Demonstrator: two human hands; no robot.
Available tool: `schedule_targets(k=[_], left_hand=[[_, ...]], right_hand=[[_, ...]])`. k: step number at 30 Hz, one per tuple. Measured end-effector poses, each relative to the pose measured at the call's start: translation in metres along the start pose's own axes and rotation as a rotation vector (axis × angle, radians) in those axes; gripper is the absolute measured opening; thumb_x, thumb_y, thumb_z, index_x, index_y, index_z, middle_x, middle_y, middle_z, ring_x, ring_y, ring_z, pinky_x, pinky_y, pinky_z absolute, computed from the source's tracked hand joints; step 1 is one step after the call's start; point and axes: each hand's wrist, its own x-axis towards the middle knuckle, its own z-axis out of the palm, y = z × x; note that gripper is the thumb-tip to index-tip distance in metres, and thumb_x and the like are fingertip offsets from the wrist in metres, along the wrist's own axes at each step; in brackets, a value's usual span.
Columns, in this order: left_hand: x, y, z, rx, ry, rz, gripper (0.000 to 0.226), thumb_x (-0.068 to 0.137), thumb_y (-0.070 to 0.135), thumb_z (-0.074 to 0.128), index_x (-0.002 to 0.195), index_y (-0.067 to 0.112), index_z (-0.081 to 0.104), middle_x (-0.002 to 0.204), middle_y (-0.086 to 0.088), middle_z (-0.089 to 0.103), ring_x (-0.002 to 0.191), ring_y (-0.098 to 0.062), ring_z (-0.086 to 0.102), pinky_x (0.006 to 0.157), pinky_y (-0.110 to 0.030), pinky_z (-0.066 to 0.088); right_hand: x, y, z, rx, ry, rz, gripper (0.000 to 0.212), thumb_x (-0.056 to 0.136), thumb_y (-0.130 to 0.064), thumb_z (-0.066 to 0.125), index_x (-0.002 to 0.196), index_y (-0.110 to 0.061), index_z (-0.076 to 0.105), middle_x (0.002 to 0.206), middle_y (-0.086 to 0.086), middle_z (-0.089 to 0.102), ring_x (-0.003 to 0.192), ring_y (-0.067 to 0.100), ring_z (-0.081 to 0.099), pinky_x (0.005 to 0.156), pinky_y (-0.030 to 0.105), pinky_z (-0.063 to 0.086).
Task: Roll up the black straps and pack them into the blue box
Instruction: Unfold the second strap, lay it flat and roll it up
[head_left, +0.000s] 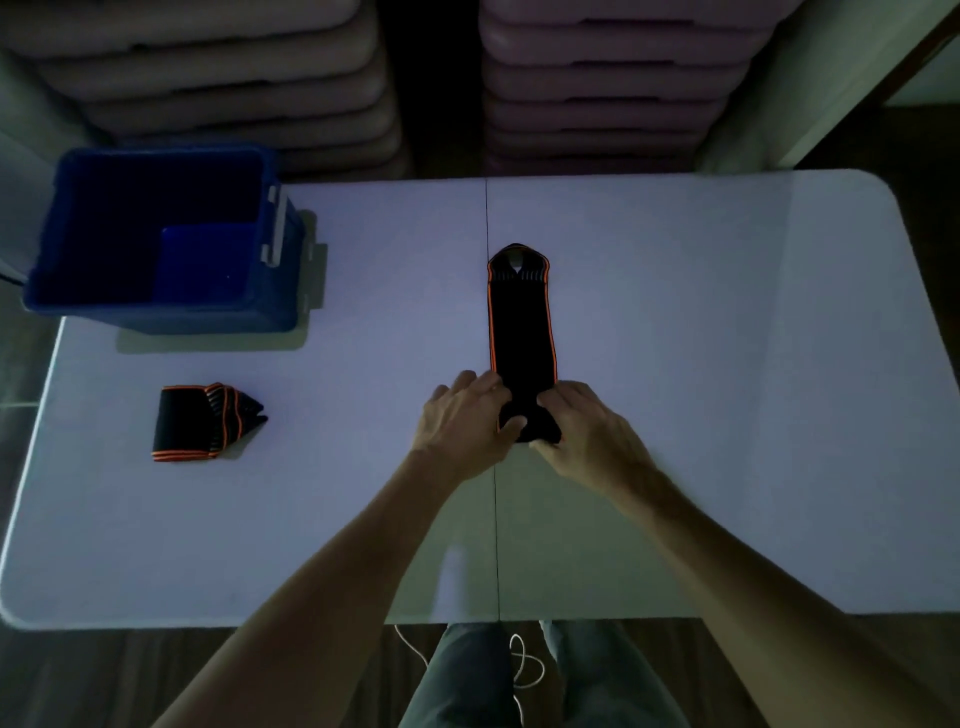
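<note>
Both hands pinch the near end of the strap (522, 332): the left hand (462, 415) and right hand (587, 426) each close on an edge of the small roll, so it winds evenly. The strap lies flat toward 12 o'clock for easy rolling. A second strap (202, 423) waits at 9 o'clock, near the box (156, 239), open at 10 o'clock.

Counter (675, 364): you have a pale white surface with rounded corners, split by a thin dark seam running away from you
Stacks behind (602, 78): you face two tall piles of pale flat items beyond the far edge, a dark gap between them
Cord (524, 670): a white loop lies below the near edge by your lap
Floor (852, 140): dark wood
</note>
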Motion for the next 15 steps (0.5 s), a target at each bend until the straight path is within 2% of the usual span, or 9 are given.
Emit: schedule_targets(k=[4,6,9,12,14,15], left_hand=[[0.002,-0.004,-0.004,-0.02,0.004,0.056,0.052,0.08,0.055,0.06,0.123,0.029,0.048,0.121,0.007,0.059,0.117,-0.018,0.052,0.092,-0.038,0.044],[0.004,-0.005,-0.009,-0.041,0.003,0.068,0.048,0.08,0.053,0.062,0.119,0.029,0.047,0.116,0.007,0.062,0.115,-0.019,0.055,0.091,-0.038,0.044],[0.013,-0.006,-0.02,-0.039,-0.016,0.077,0.032,0.086,0.049,0.056,0.109,0.026,0.057,0.106,0.005,0.065,0.106,-0.021,0.059,0.089,-0.038,0.045],[0.028,-0.004,-0.031,-0.017,-0.078,0.039,0.03,0.094,0.044,0.046,0.102,0.021,0.065,0.099,-0.001,0.064,0.097,-0.023,0.058,0.085,-0.036,0.042],[0.037,-0.003,-0.034,0.003,-0.111,0.011,0.036,0.097,0.044,0.041,0.102,0.017,0.066,0.098,-0.004,0.061,0.099,-0.025,0.056,0.088,-0.039,0.044],[0.04,-0.002,-0.035,0.003,-0.118,-0.007,0.038,0.098,0.044,0.04,0.103,0.016,0.065,0.099,-0.006,0.061,0.1,-0.026,0.056,0.09,-0.041,0.044]], right_hand=[[0.001,0.004,-0.002,0.019,-0.047,0.011,0.049,0.078,-0.032,0.078,0.118,-0.007,0.063,0.12,0.006,0.062,0.117,0.023,0.055,0.078,0.042,0.061],[0.007,0.004,-0.006,0.016,-0.084,0.028,0.049,0.079,-0.032,0.077,0.119,-0.007,0.063,0.122,0.005,0.061,0.118,0.024,0.054,0.08,0.045,0.059],[0.023,0.003,-0.017,0.009,-0.161,0.065,0.039,0.088,-0.036,0.067,0.119,-0.013,0.063,0.119,0.002,0.059,0.114,0.023,0.051,0.082,0.039,0.055],[0.046,0.004,-0.025,-0.02,-0.257,0.123,0.028,0.093,-0.038,0.053,0.106,-0.015,0.063,0.105,0.005,0.059,0.103,0.025,0.054,0.074,0.035,0.049],[0.054,0.005,-0.025,-0.005,-0.222,0.144,0.025,0.094,-0.036,0.051,0.105,-0.015,0.06,0.1,0.006,0.059,0.097,0.026,0.057,0.07,0.037,0.052],[0.054,0.005,-0.024,0.005,-0.151,0.127,0.024,0.094,-0.034,0.053,0.108,-0.015,0.059,0.102,0.007,0.059,0.096,0.026,0.057,0.07,0.039,0.053]])
